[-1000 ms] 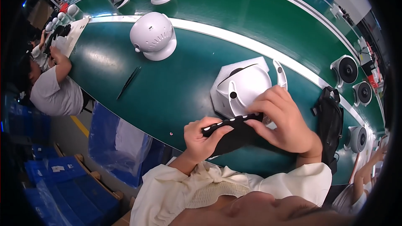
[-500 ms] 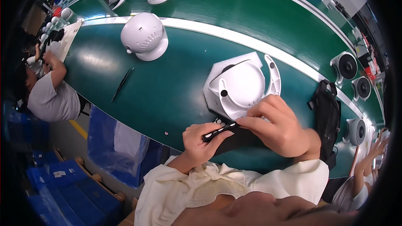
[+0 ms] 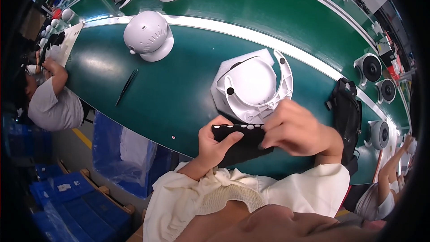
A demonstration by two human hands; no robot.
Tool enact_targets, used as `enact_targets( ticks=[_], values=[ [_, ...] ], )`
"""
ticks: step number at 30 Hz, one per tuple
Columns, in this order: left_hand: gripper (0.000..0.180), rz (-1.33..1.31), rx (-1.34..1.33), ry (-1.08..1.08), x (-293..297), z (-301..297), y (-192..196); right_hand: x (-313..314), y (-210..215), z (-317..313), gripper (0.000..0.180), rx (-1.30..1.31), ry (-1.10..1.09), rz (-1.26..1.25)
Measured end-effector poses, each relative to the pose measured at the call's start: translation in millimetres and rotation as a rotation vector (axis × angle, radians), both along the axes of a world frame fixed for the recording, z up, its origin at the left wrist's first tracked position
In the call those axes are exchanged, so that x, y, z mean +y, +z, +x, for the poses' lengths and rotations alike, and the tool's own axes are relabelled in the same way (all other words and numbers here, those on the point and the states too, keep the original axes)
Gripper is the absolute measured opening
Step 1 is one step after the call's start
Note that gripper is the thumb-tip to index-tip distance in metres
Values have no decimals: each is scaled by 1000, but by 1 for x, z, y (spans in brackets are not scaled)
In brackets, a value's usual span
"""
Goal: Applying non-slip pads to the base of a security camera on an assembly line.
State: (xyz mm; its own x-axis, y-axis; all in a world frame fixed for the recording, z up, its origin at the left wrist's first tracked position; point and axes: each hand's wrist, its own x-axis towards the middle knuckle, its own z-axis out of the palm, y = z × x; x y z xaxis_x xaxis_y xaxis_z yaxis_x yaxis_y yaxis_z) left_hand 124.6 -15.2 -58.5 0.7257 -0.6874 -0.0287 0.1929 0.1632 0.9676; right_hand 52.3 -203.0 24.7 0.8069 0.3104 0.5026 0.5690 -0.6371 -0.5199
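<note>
Thumb and fingers of the left hand [image 3: 214, 142] close on the left end of a black sheet [image 3: 251, 140] with white dots along its far edge; the right hand [image 3: 293, 130] is curled at its right end, blurred, so whether it grips cannot be told. The sheet is above the near part of the green table [image 3: 179, 94], just nearer than one white housing [image 3: 255, 83] on foam [image 3: 264, 56]. Tabletop stretches left from the foam to one pen [image 3: 127, 87]; one black bag [image 3: 346, 118] bounds the right. Three white domed devices [image 3: 148, 36] stand far left.
</note>
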Motion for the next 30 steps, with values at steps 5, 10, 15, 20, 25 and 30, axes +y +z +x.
enact_targets(
  ticks=[5, 10, 15, 20, 25, 30],
  values=[
    [17, -142, -247, -177, -6, -1, -10, -3, -13, 2, 30, 405, -168, 585],
    [20, -186, -304, -285, -4, -1, -12, 5, -14, 7, 26, 491, -140, 530],
    [21, -209, -271, -311, -3, -1, -14, 4, -15, 8, 22, 507, -110, 477],
    [21, -230, -245, -329, -4, 1, -12, 3, -16, 9, 20, 518, -135, 423],
    [19, -319, -190, -308, -7, 2, -9, 5, -15, 11, 21, 506, -166, 392],
    [19, -335, -162, -283, -6, 2, -11, -2, -15, 14, 33, 183, -134, 101]
  ],
)
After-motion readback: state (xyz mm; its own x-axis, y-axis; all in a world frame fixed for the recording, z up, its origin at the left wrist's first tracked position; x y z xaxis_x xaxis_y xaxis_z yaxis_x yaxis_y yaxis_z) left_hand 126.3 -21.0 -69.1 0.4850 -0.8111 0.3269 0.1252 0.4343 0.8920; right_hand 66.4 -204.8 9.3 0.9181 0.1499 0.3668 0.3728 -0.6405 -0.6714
